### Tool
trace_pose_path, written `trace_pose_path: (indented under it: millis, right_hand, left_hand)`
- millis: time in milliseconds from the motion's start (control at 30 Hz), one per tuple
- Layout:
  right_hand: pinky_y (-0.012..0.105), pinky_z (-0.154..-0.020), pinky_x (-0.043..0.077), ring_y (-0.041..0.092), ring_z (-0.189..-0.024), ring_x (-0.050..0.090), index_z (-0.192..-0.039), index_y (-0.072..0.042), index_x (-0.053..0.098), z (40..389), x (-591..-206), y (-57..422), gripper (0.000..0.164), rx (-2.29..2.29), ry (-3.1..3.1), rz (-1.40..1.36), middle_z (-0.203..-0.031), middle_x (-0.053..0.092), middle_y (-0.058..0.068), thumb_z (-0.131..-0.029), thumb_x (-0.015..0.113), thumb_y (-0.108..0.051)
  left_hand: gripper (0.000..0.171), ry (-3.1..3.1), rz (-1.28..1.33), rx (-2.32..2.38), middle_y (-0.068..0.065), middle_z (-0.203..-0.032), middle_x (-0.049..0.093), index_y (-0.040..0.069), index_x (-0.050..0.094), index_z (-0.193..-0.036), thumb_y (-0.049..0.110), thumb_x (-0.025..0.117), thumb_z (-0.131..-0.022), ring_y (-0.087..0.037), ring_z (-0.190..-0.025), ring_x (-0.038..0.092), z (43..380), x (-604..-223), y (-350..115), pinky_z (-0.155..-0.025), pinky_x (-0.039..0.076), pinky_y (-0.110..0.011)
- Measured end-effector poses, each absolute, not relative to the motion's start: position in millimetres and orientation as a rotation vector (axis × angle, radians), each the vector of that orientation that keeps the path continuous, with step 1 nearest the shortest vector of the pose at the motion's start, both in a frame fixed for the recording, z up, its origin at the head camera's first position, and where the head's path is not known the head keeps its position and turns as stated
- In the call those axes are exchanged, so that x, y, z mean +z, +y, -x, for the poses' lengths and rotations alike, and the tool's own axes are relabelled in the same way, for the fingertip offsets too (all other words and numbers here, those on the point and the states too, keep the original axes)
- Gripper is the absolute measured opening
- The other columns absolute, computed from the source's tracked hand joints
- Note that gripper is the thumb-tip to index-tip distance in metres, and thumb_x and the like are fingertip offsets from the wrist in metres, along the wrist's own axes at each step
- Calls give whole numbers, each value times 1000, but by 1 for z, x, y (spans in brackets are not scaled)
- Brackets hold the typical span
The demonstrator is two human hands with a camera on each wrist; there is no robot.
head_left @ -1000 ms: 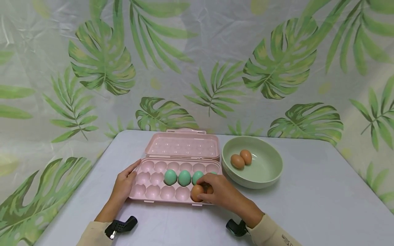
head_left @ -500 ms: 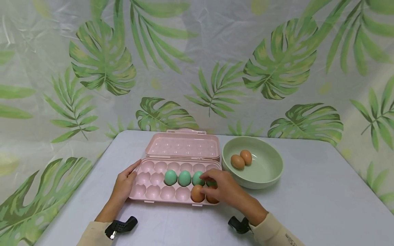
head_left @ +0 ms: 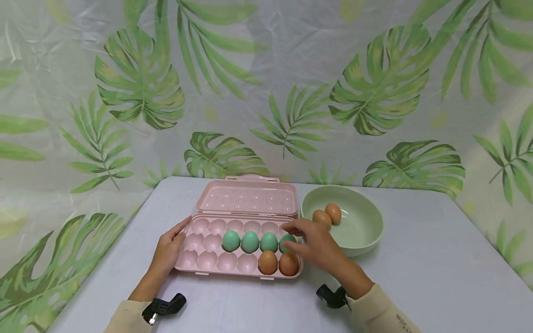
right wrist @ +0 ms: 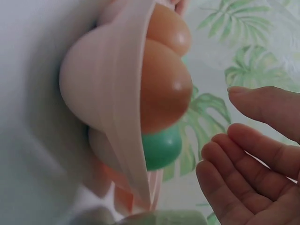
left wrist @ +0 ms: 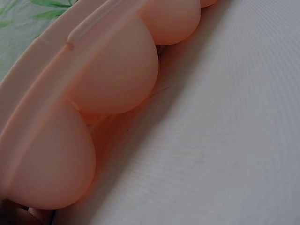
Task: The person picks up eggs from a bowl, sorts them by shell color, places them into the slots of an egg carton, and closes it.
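A pink egg tray (head_left: 237, 262) lies with its lid (head_left: 246, 196) folded back. Its middle row holds several green eggs (head_left: 250, 242); two brown eggs (head_left: 268, 262) fill the right end of the front row. My left hand (head_left: 167, 247) grips the tray's left edge. In the left wrist view, only a bit of its fingers shows below the tray cups (left wrist: 44, 161). Over the tray's right edge, my right hand (head_left: 314, 243) holds nothing and partly covers the rightmost green egg. The right wrist view shows this hand (right wrist: 255, 164) apart from the brown egg (right wrist: 164, 89), its fingers relaxed.
A light green bowl (head_left: 362, 226) stands right of the tray, with two brown eggs (head_left: 333, 213) inside. Behind the white table (head_left: 429, 259) hangs a leaf-patterned curtain (head_left: 300, 55). Black wrist cameras (head_left: 164, 307) sit at both wrists.
My right hand has let go of the front-row brown egg and moved right and up toward the bowl. The egg stays in its cup. My left hand has not moved.
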State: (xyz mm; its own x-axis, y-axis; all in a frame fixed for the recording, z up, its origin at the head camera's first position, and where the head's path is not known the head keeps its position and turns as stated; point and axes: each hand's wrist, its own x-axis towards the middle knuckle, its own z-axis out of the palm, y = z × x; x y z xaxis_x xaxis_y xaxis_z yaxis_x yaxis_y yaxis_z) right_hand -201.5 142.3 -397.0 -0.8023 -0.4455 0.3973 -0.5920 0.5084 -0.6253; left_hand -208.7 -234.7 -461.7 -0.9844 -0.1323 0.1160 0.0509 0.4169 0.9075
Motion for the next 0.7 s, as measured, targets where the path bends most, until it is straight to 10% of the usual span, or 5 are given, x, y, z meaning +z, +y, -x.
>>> trace_pose_path:
  millis: [700]
  right_hand:
    - [36, -87, 55, 27, -96, 67, -106, -3, 69, 216, -388, 163, 26, 1231, -2494, -777, -104, 69, 10, -81, 76, -6]
  left_hand:
    - [45, -2494, -64, -1627, -8, -150, 40, 8, 45, -144, 8, 38, -100, -25, -143, 26, 207, -462, -234, -116, 21, -45]
